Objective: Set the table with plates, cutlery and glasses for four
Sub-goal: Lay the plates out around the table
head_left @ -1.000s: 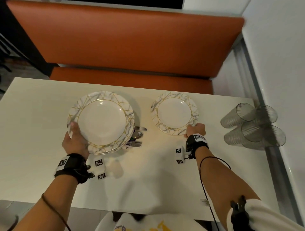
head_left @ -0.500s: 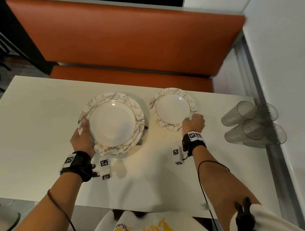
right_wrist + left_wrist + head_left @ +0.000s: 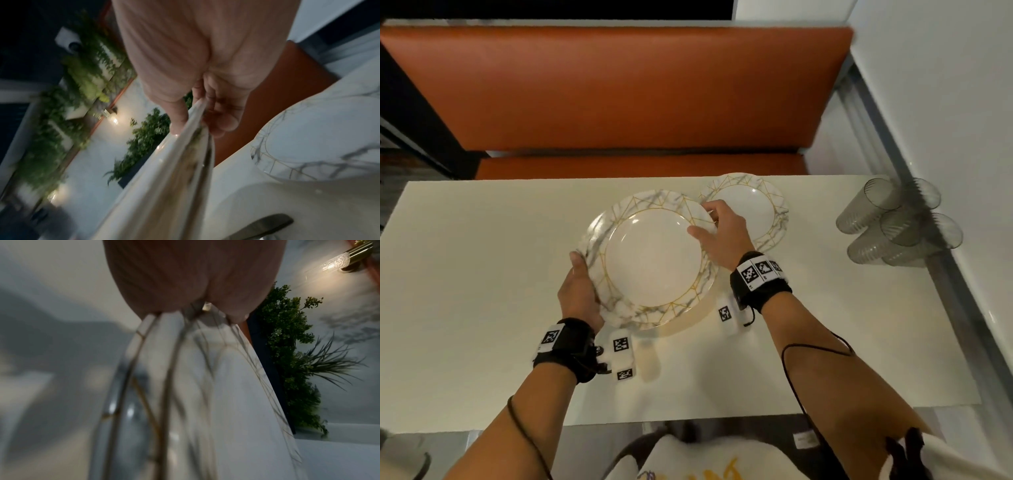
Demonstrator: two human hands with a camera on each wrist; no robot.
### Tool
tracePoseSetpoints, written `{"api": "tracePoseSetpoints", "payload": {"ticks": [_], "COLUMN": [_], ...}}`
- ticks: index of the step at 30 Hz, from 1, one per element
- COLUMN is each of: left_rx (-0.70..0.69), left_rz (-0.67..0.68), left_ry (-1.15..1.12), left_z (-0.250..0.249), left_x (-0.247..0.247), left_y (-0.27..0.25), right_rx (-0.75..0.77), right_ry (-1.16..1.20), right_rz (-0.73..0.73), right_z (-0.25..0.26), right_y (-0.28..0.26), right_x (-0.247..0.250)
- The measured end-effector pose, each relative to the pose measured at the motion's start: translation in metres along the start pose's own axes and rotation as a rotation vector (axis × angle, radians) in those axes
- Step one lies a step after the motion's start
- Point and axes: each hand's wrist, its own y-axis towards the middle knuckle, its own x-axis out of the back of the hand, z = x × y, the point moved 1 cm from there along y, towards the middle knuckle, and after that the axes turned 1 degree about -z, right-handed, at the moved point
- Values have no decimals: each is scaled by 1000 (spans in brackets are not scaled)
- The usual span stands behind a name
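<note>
- The fingers (image 3: 222, 123) of the right hand (image 3: 724, 236) curl over the right edge of the large plate (image 3: 650, 260), thumb on its upper face and the rest underneath, so the rim is pinched between them; the right wrist view shows this grip close up, where the head view only shows the hand lying across the rim.
- The left hand (image 3: 578, 291) clamps the same plate at its lower left edge, thumb on the rim; the left wrist view shows the palm (image 3: 195, 272) and several stacked, blurred rims, so this is a stack of plates rather than one.
- In the head view the stack sits at mid-frame over the desk (image 3: 482, 308), with a shadow under its lower edge.
- The small plate (image 3: 753, 209) lies flat on the desk, up and to the right of the stack, partly behind the right hand.
- Clear glasses (image 3: 893, 229) lie on their sides in a pile at the right edge of the frame, against the wall.
- Only the right wrist view shows a dark metal handle (image 3: 265, 225) on the desk at the bottom right.
- An orange bench (image 3: 619, 89) fills the top of the head view; both wrist views show green plants (image 3: 287, 353).
</note>
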Motion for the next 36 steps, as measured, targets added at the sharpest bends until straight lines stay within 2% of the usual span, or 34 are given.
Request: {"api": "tracePoseSetpoints", "payload": {"ticks": [5, 10, 15, 19, 23, 32, 36], "left_rx": [-148, -211, -250, -237, -256, -248, -229], "left_rz": [22, 25, -11, -42, -51, -37, -21], "left_ry": [79, 134, 175, 174, 184, 190, 171], "left_z": [6, 14, 20, 24, 27, 36, 40], "left_x": [33, 67, 90, 107, 111, 116, 118], "left_y": [-6, 0, -1, -1, -2, -10, -9], "right_rx": [-95, -187, -456, -618, -726, -836, -848], "right_ry": [102, 233, 280, 244, 241, 205, 128], "right_rz": [-196, -484, -709, -754, -785, -776, -719], "right_z": [-14, -70, -147, -199, -204, -216, -219], "right_y": [-36, -88, -158, -200, -226, -241, -240], "right_x": [13, 35, 39, 29, 21, 21, 26]}}
